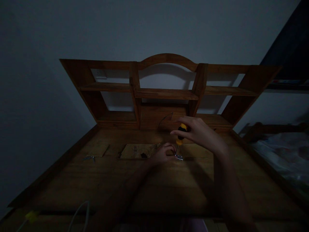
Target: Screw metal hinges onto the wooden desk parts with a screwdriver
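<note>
Nearest the camera, below the grip, bare right forearm [231, 190] and left forearm [137, 177], slanting up over the wooden desktop [166, 190]. With the right hand [196, 129], grasping the screwdriver [180, 141] by its yellow-and-black handle, shaft down. With the left hand [164, 154], bending fingers low beside the shaft, just left of the tip; in this gloom, impossible to tell whether pinching anything. Directly beneath the grip, at the shaft's tip: a small shiny metal piece [180, 157]. Well left of the grip: loose metal bits [93, 158], perhaps screws, beside a flat board [98, 150]. Done, seemingly: placing the metal piece and bringing the screwdriver to it. Left, probably: finishing the turning and using the loose bits.
</note>
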Demonstrator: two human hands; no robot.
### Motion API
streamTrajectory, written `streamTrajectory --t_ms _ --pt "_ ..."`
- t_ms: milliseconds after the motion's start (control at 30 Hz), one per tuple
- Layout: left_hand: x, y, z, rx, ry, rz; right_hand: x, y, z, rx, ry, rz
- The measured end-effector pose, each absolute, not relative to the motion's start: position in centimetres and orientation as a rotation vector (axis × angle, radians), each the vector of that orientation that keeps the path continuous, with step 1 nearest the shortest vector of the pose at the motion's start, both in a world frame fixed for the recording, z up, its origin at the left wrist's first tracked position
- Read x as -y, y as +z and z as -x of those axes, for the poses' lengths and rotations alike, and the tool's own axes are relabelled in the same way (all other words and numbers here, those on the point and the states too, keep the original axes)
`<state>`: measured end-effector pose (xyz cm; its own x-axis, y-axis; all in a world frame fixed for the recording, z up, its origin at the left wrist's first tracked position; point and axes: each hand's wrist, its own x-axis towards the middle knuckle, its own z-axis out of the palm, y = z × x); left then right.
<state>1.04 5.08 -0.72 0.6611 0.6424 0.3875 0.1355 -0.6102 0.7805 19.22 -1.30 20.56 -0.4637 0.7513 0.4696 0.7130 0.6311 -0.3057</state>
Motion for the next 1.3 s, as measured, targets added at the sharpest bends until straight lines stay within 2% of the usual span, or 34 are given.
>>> streamTrajectory --t_ms 533,1133,1200,1300 --pt "-4.2 -0.9 -1.7 -0.74 0.839 -2.405 0.3 20.8 -19.9 2.289 0.218 1.035" --pt "-4.0 -0.6 -1.8 -0.775 0.847 -2.343 0.3 21.0 -22.0 2.225 0.706 1.071" --pt "-4.1 -0.5 -1.7 -0.771 0.85 -2.339 0.3 20.9 -21.8 2.214 0.677 1.086" --pt "-4.3 -0.6 -1.7 -0.778 0.845 -2.325 0.2 20.8 -21.3 2.191 0.457 1.105"
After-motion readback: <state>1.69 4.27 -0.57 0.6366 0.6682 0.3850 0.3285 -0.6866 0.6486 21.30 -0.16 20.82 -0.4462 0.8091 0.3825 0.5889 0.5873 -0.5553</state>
